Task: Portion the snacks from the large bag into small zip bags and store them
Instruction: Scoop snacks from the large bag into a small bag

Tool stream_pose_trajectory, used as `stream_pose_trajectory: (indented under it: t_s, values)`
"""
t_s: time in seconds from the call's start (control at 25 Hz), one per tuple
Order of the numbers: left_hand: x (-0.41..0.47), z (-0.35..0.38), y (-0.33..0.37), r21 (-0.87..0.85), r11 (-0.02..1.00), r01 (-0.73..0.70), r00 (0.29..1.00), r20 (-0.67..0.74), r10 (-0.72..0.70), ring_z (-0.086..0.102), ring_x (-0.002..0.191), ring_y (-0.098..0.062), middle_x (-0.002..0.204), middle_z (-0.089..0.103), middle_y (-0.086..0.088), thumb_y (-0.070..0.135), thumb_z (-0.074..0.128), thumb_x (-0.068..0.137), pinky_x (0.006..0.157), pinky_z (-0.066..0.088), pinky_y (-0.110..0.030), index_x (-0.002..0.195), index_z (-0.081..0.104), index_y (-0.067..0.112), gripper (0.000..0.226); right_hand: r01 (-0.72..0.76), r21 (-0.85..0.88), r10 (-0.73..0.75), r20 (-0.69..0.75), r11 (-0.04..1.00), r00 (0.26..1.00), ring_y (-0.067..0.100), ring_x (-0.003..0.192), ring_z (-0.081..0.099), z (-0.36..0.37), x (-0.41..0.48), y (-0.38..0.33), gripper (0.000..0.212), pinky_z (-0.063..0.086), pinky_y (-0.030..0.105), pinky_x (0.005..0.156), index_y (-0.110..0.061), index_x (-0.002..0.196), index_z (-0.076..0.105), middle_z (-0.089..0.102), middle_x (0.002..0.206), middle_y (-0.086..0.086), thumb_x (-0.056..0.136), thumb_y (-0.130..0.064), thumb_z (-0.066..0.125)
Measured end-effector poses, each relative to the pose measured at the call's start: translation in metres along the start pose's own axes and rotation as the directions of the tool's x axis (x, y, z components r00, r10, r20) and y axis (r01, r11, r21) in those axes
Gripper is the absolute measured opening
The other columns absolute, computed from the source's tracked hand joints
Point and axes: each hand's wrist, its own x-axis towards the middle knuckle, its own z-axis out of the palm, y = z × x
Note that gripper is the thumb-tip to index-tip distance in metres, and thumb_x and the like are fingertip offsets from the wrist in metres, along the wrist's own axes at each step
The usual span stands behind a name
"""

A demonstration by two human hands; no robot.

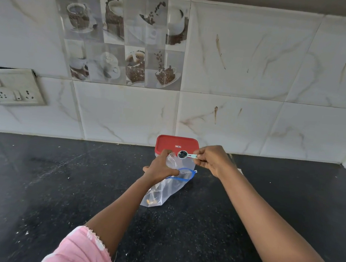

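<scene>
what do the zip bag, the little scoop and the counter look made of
Zip bag: thin clear plastic film, glossy and creased; the snacks show through.
Scoop: probably pale hard plastic, too small to be sure.
Counter: polished black stone, likely granite, speckled and faintly reflective.

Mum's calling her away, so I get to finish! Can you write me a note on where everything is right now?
Left hand holds the zip bag open by its blue-edged mouth, bag bottom on the counter.
Right hand pinches a small spoon over the mouth.
A few snack pieces lie in the bag.
Red-lidded box stands closed behind.
To do: fill, zip, store.
</scene>
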Motion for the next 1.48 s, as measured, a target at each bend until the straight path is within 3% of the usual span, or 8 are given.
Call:
stream_pose_trajectory:
  t_s: [0.16, 0.32, 0.56, 0.76, 0.96, 1.2, 1.36, 1.48]
  values:
    - [-0.003, 0.0, 0.002, -0.042, 0.999, 0.003, 1.0, 0.016, -0.002, 0.049, 0.104, -0.022, 0.129, 0.052, -0.008, 0.017, 0.07, 0.076, 0.083, 0.033, -0.03, 0.134, 0.031, 0.018, 0.07, 0.229, -0.407, -0.234, 0.039, 0.884, 0.971, 0.023, 0.071, 0.067, 0.023, -0.012, 0.003, 0.024, 0.059, 0.035, 0.081, 0.001, 0.09, 0.07, 0.068, 0.088, 0.015, 0.084, 0.009, 0.049]
    - [-0.006, -0.004, 0.002, -0.076, 0.996, 0.039, 0.999, -0.017, -0.041, 0.047, 0.096, -0.017, 0.118, 0.054, -0.005, 0.016, 0.068, 0.078, 0.073, 0.032, -0.023, 0.132, 0.032, 0.017, 0.064, 0.512, -0.609, -0.48, 0.234, 0.606, 0.846, 0.02, 0.103, 0.064, 0.031, -0.022, 0.008, 0.029, 0.045, 0.019, 0.087, -0.001, 0.11, 0.068, 0.069, 0.113, 0.011, 0.09, 0.004, 0.048]
    - [-0.003, -0.006, -0.001, -0.136, 0.989, 0.052, 0.997, -0.053, -0.06, 0.05, 0.096, -0.017, 0.123, 0.056, -0.01, 0.015, 0.069, 0.079, 0.081, 0.036, -0.028, 0.132, 0.033, 0.013, 0.064, 0.62, -0.712, -0.515, 0.415, 0.328, 0.75, 0.018, 0.084, 0.054, 0.031, -0.017, 0.013, 0.038, 0.036, 0.019, 0.072, -0.008, 0.122, 0.063, 0.067, 0.098, 0.012, 0.091, 0.006, 0.047]
    - [-0.007, -0.008, 0.003, -0.1, 0.994, 0.05, 0.996, -0.074, -0.057, 0.049, 0.104, -0.019, 0.132, 0.052, -0.006, 0.018, 0.067, 0.082, 0.084, 0.028, -0.027, 0.137, 0.03, 0.015, 0.066, 0.605, -0.612, -0.553, 0.306, 0.509, 0.775, 0.019, 0.095, 0.065, 0.027, -0.022, 0.004, 0.03, 0.044, 0.017, 0.08, -0.003, 0.113, 0.068, 0.07, 0.108, 0.013, 0.091, 0.004, 0.049]
    - [-0.003, -0.01, -0.005, 0.032, 0.996, 0.084, 0.99, -0.114, -0.08, 0.053, 0.119, -0.027, 0.129, 0.058, -0.001, 0.033, 0.067, 0.081, 0.109, 0.023, -0.046, 0.135, 0.033, 0.023, 0.064, 0.394, -0.585, -0.462, 0.036, 0.709, 0.886, 0.024, 0.083, 0.068, 0.004, -0.003, 0.008, 0.03, 0.057, 0.033, 0.08, -0.009, 0.082, 0.074, 0.072, 0.084, 0.009, 0.081, 0.008, 0.049]
    - [-0.007, -0.018, -0.003, 0.033, 0.999, 0.023, 0.977, -0.211, -0.015, 0.056, 0.099, -0.024, 0.093, 0.061, 0.001, 0.037, 0.065, 0.071, 0.1, 0.028, -0.037, 0.123, 0.046, 0.023, 0.057, 0.563, -0.728, -0.321, 0.466, 0.391, 0.825, 0.019, 0.091, 0.067, 0.034, -0.009, 0.022, 0.027, 0.045, 0.021, 0.074, -0.007, 0.108, 0.071, 0.073, 0.105, 0.007, 0.09, -0.002, 0.052]
    - [-0.012, -0.034, 0.002, 0.035, 0.999, -0.036, 0.967, -0.253, 0.044, 0.05, 0.088, -0.023, 0.092, 0.065, -0.003, 0.038, 0.061, 0.061, 0.096, 0.028, -0.033, 0.117, 0.049, 0.021, 0.061, 0.587, -0.753, -0.06, 0.599, 0.297, 0.799, 0.021, 0.067, 0.049, 0.065, 0.006, 0.024, 0.024, 0.036, 0.026, 0.061, 0.003, 0.099, 0.066, 0.058, 0.071, 0.005, 0.095, -0.011, 0.046]
    - [-0.014, -0.043, 0.002, 0.07, 0.994, -0.084, 0.958, -0.27, 0.1, 0.056, 0.085, -0.025, 0.084, 0.064, -0.004, 0.036, 0.056, 0.056, 0.095, 0.028, -0.03, 0.115, 0.049, 0.02, 0.061, 0.606, -0.742, 0.016, 0.636, 0.288, 0.772, 0.029, 0.095, 0.059, 0.085, 0.013, 0.03, 0.03, 0.047, 0.031, 0.089, 0.002, 0.118, 0.058, 0.063, 0.108, 0.017, 0.096, -0.012, 0.043]
